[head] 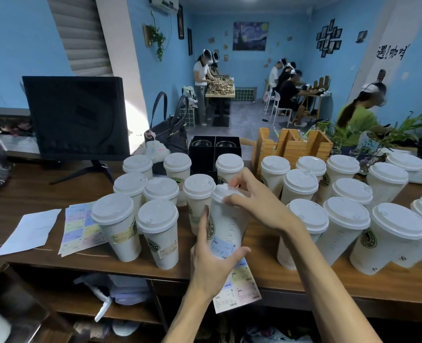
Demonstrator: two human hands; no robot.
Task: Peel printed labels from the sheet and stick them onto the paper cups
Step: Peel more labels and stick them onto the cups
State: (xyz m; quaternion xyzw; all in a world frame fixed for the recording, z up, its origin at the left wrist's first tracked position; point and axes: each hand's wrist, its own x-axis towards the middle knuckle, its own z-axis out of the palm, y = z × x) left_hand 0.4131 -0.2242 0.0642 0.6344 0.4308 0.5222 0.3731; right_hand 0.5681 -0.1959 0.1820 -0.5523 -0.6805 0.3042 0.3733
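A lidded paper cup [226, 219] is held up just above the desk [44, 191], tilted slightly, with a pale blue label [222, 247] stuck low on its wall. The left hand [211, 262] has its grip wrapped round the lower part of the cup, thumb lying across the label's lower edge and fingers reaching up the cup's far side. The right hand [253, 194] has its grip curled over the cup's white lid from above, fingertips on the rim.

Under the left grip, tucked between palm and cup, hangs a label sheet [238, 289] printed in pastel blocks; it sticks out below the hand past the desk's front edge. Whether the fingers pinch the sheet itself is hidden.

Left of the grips stand more lidded cups [117, 225], the two nearest already bearing yellowish labels. Beyond those, flat on the desk, lie a second pastel label sheet [81, 227] and a plain white paper [29, 231]. Right of the grips is a larger crowd of lidded cups [346, 229], their walls showing green round logos.

Behind the grips sit a black box [213, 151], a wooden holder [291, 147], a dark handbag [169, 133] and, further left, a black monitor [77, 117].
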